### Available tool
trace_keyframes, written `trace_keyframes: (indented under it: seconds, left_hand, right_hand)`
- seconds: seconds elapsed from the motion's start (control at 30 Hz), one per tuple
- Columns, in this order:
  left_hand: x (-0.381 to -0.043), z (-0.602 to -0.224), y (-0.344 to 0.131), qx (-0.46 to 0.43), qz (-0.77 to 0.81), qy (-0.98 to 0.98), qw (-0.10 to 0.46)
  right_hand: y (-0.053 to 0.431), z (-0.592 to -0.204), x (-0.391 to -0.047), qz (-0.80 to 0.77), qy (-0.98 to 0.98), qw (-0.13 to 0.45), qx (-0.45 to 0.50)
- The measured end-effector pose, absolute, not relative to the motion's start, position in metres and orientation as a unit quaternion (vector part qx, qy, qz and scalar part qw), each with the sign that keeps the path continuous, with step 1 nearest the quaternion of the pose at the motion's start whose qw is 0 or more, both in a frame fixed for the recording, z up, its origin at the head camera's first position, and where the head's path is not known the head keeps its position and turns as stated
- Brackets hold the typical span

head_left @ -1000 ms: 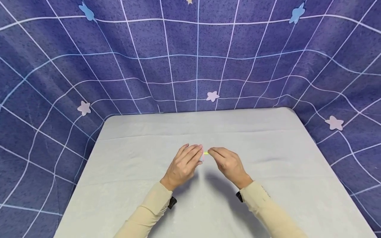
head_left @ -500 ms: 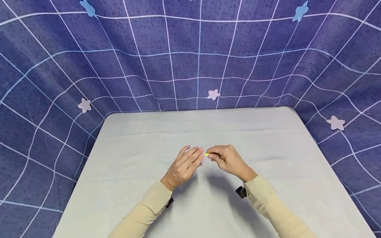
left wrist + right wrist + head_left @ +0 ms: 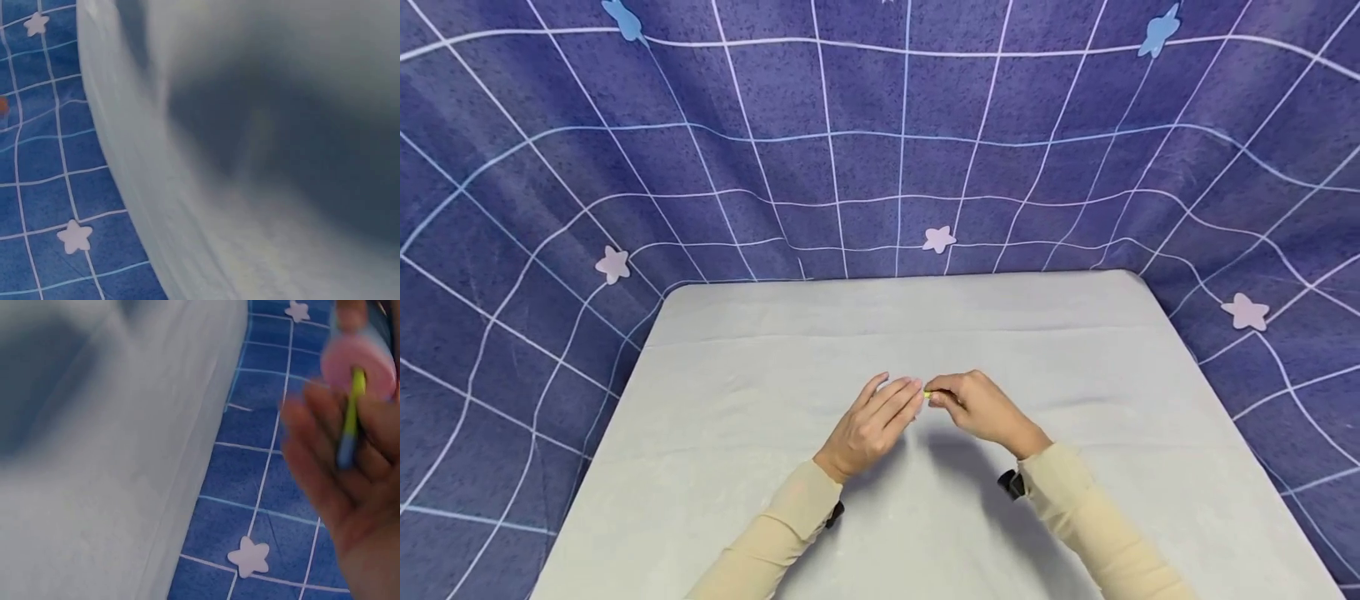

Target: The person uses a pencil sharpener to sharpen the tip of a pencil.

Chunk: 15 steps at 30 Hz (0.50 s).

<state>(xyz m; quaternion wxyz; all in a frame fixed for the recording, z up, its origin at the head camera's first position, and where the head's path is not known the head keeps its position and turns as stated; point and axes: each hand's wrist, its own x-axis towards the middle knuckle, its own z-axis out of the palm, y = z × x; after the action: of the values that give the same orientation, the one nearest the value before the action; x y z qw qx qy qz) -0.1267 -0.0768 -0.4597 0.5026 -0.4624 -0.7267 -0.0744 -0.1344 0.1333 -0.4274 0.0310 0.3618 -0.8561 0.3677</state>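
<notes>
My left hand (image 3: 872, 429) holds a small round pencil sharpener with a pink end face (image 3: 337, 362) and a pale blue body. In the head view its fingers cover nearly all of the sharpener. My right hand (image 3: 985, 408) pinches a short yellow-green pencil (image 3: 352, 415) between thumb and fingers. One end of the pencil sits in the hole of the pink face, and its blue end points back toward the right palm. The hands face each other just above the table, fingertips close together. Neither hand shows in the left wrist view.
A white cloth covers the table (image 3: 737, 400), with the shadows of both arms on it. Behind and at both sides hangs a blue curtain (image 3: 865, 167) with a grid pattern and stars. A dark wrist camera (image 3: 1011, 484) sits under the right cuff.
My right hand has turned at the wrist, so its thumb now shows below the fingers and less of the pencil is visible. Both hands have shifted slightly right.
</notes>
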Motion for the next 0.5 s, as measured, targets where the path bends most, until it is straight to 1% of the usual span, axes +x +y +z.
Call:
trace_keyframes:
  seconds: [0.07,0.13,0.2,0.23,0.3,0.37,0.5]
  left_hand:
    - [-0.127,-0.457,-0.078,-0.451,-0.082,-0.744,0.486]
    - [-0.128,-0.454,-0.079,-0.442,-0.099,-0.761,0.464]
    - [-0.129,-0.45,-0.079,-0.439,-0.13,-0.78,0.425]
    - [-0.129,-0.448,-0.08,-0.438,-0.151,-0.788,0.406]
    - [-0.129,-0.446,-0.081,-0.43,-0.199,-0.802,0.363]
    - [-0.128,-0.444,-0.081,-0.42,-0.246,-0.811,0.326]
    - [-0.124,-0.438,-0.083,-0.392,-0.305,-0.822,0.281]
  right_hand:
    - [0.129,-0.432,-0.13,0.313,-0.869,0.12,0.364]
    - [0.125,-0.436,-0.126,0.273,-0.868,0.196,0.365]
    - [0.123,-0.44,-0.124,0.246,-0.861,0.257,0.363]
    - [0.122,-0.441,-0.123,0.241,-0.857,0.277,0.361]
    - [0.122,-0.445,-0.122,0.24,-0.849,0.304,0.358]
    - [0.121,-0.448,-0.123,0.247,-0.842,0.316,0.362]
    - [0.122,-0.451,-0.124,0.253,-0.827,0.33,0.379]
